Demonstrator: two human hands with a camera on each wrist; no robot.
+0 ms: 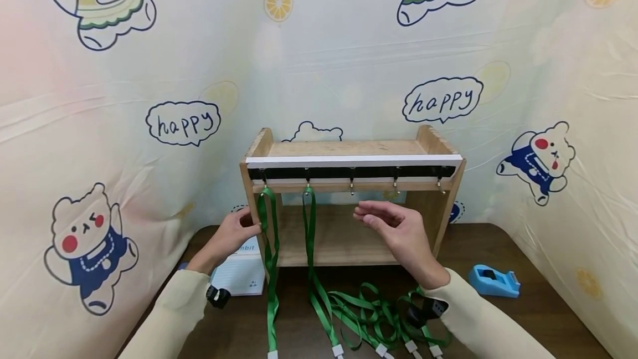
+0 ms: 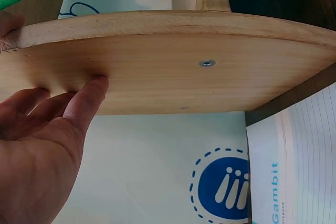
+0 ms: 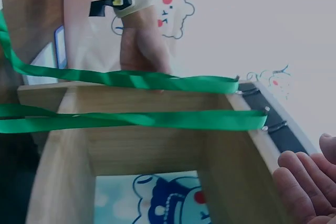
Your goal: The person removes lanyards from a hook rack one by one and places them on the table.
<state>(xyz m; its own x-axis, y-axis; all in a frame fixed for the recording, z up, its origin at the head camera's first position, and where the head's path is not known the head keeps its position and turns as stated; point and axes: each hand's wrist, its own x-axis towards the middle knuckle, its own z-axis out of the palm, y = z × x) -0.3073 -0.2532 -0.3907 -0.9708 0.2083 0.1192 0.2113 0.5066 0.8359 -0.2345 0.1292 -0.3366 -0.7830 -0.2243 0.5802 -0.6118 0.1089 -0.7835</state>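
Viewing from the head, two green lanyards (image 1: 271, 292) hung on the wooden rack (image 1: 349, 237) at nine o'clock of its centre; a lanyard heap (image 1: 349, 319) lay at six; webbing seemed light, limp, slightly slippery, best taken by the top loop (image 1: 267, 190); right hand (image 1: 401, 231), at four, held nothing; left wrist: left hand (image 2: 42, 156) pressed the side panel (image 2: 152, 72), unclasped; a metal fastener (image 2: 207, 63), unseen from the head, showed at one o'clock; right wrist: loops showed side-on, heap out of frame.

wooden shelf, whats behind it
Behind the wooden shelf is a printed cloth. Through the shelf's open back, the right wrist view shows part of a cartoon bear. Whatever the shelf itself covers can't be seen.
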